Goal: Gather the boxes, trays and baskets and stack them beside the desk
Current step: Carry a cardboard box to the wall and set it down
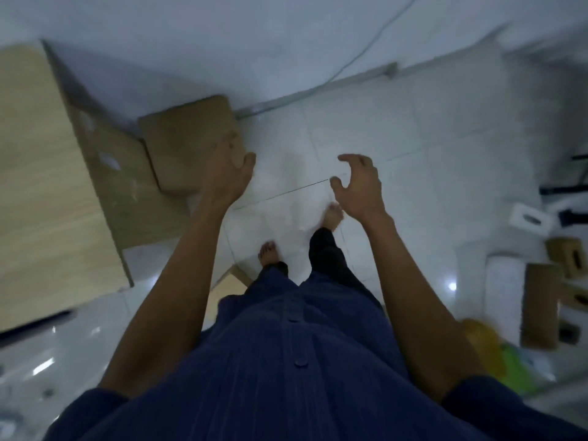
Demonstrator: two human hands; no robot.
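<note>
between loads, likely. left hand (229, 173) and right hand (359, 186): grip apart, fingers loosely curled, empty. cardboard box (187, 138) at 11 o'clock beside worktop (38, 186). next: fetch small boxes (541, 300) at 3 o'clock.

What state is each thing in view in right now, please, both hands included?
left hand: empty, fingers loosely curled, over the cardboard box's corner; contact unclear.
right hand: empty, fingers loosely curled, above the floor.
cardboard box: lying on the floor beside the desk, nothing on top.
white box: on the floor at the right, slot up.
brown boxes: scattered on the floor at the right, ungathered.
</note>
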